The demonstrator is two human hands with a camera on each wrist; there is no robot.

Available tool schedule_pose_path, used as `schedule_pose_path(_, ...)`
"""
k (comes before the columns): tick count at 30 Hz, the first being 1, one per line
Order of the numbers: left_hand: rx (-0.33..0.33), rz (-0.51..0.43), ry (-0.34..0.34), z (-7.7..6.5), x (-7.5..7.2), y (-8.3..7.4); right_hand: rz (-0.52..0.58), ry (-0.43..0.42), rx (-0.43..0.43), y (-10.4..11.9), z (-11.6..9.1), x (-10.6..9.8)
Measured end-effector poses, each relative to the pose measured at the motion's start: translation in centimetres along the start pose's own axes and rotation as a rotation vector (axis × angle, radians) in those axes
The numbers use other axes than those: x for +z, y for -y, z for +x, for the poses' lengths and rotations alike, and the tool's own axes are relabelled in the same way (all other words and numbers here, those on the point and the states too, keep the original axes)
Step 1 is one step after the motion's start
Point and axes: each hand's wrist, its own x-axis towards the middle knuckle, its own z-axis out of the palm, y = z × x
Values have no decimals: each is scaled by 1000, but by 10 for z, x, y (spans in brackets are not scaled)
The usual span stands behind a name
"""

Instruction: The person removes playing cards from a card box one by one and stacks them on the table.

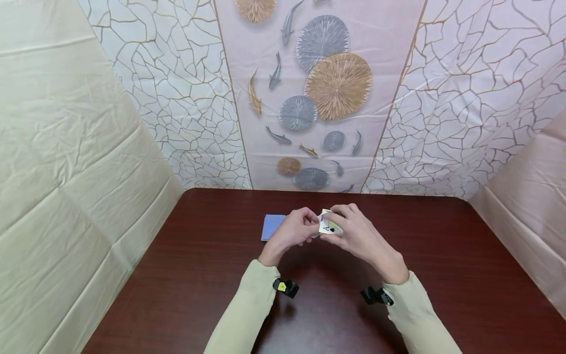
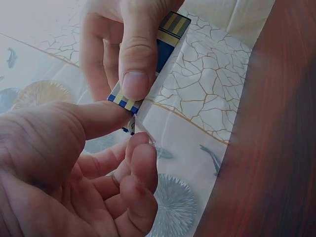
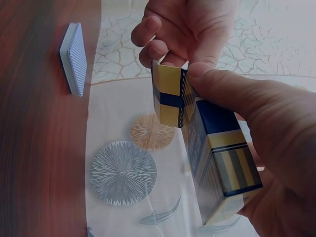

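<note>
A playing-card box (image 1: 328, 228), white with an ace printed on its face, is held up between both hands over the far part of the table. My right hand (image 1: 355, 233) grips the box by its narrow blue and gold sides, thumb on one edge. The box's end flap (image 3: 170, 94) stands folded out in the right wrist view. At that end, my left hand (image 1: 294, 229) pinches the flap between thumb and fingertips, other fingers curled below, as the left wrist view shows. A squared deck of blue-backed cards (image 1: 271, 226) lies on the table just beyond the left hand.
The dark reddish-brown table (image 1: 185, 275) has its far edge against a patterned cloth (image 1: 199, 113) with fish and round motifs. Pale cloth walls (image 1: 57, 172) stand at both sides. A black camera strap (image 1: 287, 287) sits on each wrist.
</note>
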Motion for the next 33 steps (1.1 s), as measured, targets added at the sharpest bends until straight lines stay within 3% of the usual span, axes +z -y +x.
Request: schedule_pose_path(33, -28, -12, 39, -3, -3, 4, 87, 5, -20, -5, -1, 5)
